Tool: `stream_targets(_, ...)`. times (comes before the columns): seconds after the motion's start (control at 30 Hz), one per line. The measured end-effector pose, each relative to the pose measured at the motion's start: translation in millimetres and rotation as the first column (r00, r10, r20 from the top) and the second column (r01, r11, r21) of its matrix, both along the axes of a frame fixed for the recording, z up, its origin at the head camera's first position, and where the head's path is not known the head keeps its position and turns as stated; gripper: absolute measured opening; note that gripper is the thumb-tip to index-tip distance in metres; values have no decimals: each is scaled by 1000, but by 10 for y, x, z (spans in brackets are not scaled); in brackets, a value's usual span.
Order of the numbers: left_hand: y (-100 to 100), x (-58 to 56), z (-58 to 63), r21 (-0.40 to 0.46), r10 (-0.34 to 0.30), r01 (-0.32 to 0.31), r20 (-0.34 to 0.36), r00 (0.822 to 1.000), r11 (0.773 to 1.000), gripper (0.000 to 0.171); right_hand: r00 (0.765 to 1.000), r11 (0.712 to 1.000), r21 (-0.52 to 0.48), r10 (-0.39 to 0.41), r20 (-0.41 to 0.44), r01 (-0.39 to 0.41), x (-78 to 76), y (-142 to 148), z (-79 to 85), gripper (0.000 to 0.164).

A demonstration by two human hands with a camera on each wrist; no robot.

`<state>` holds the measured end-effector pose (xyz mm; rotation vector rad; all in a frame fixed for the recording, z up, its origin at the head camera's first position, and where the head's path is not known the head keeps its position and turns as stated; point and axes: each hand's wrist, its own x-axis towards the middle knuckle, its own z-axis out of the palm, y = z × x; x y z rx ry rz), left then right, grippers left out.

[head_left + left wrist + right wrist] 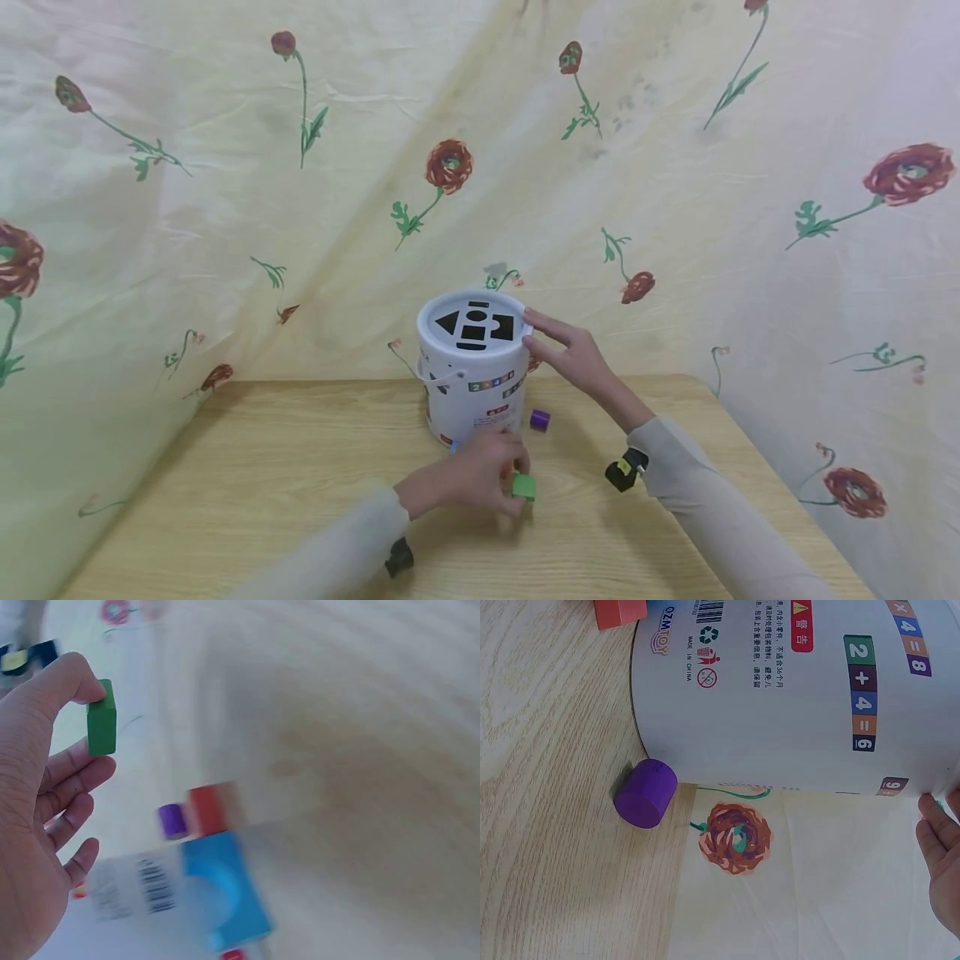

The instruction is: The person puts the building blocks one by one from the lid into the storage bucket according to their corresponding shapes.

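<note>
My left hand (483, 471) pinches a small green block (524, 487) between thumb and fingers, in front of a white shape-sorter bucket (472, 392). In the left wrist view the green block shows as a narrow upright piece at the thumb tip. My right hand (576, 354) touches the right side of the bucket's lid (517, 346) with extended fingers. Cut into that lid are several shaped holes, among them a triangle and a circle. A purple cylinder (646, 793) lies by the bucket's base, on its right.
A red block (208, 810) and a blue block with a curved notch (229, 892) sit at the bucket's foot. The wooden table (262, 467) ends at a flowered cloth (337, 250) behind the bucket. A thin handle (442, 379) hangs on the bucket's front.
</note>
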<state>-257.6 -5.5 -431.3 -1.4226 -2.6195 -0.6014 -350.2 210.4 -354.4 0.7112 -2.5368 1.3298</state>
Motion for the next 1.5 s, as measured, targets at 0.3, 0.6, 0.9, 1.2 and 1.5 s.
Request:
stream_targets(0.3,-182,-17,585,130,21,-3,-136,991,992,32,1000,1000,-7,13,-19,-13,9,-5,18,50)
stream_targets(0.6,-422,-77,1194,250,103,-39,-250,963,967,31,1000,1000,6,13,-20,-13,14,-4,28,50)
stream_targets(0.9,-656,-291,1589,282,204,-133,-240,949,950,29,1000,1000,6,9,-14,-9,11,5,16,52)
stream_targets(1.2,-698,-541,1698,194,323,-286,-203,924,939,29,1000,1000,-12,28,-3,-29,21,17,11,53)
stream_targets(1.5,-657,-733,1616,94,403,-393,-147,903,915,31,999,999,-18,27,21,-27,17,14,-3,55)
